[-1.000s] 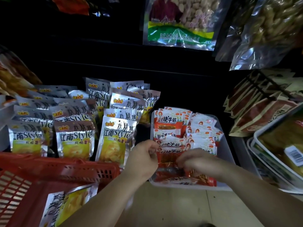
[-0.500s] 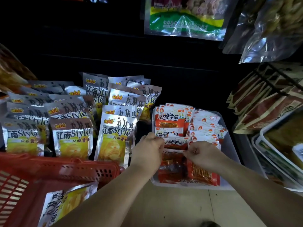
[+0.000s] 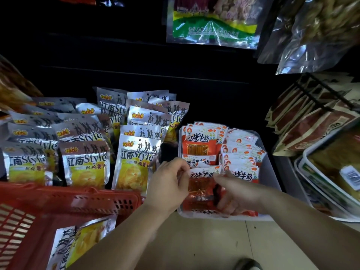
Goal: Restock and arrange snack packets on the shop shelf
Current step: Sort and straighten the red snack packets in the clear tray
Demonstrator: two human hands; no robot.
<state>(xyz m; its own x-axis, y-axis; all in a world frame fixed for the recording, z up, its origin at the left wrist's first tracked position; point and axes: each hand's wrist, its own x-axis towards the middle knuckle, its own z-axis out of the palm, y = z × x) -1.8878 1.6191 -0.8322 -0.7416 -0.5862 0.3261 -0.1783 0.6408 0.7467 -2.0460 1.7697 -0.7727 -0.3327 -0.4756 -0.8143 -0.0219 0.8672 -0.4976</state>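
– Red packet (image 3: 202, 184): where do we locate it?
– We locate it at the front of the tray (image 3: 271, 172), lying on top of other packets of the same kind. Behind it, more of these packets stand upright in two rows inside the tray.
– How do we record the left hand (image 3: 167, 184)?
– Fingers curled. Thumb and fingertips pinch the packet at its upper left corner.
– And the right hand (image 3: 236, 193)?
– It is motion-blurred. We see its thumb across the packet's upper right edge and its fingers curled at the lower right. We log it as gripping the same packet.
– What stands left of the tray?
– Silver chip packets (image 3: 136, 162), upright in several rows, front faces toward us. The nearest one is just beside the left hand.
– What do we note below them?
– A basket (image 3: 78, 199) of red plastic at lower left, its rim in front of the chip rows. A spare packet (image 3: 78, 244) of chips lies inside it.
– Above and to the right?
– Clear bags (image 3: 210, 24) hang above the tray. Brown packets (image 3: 311, 129) lean at the right, with wrapped boxes (image 3: 335, 172) below them.
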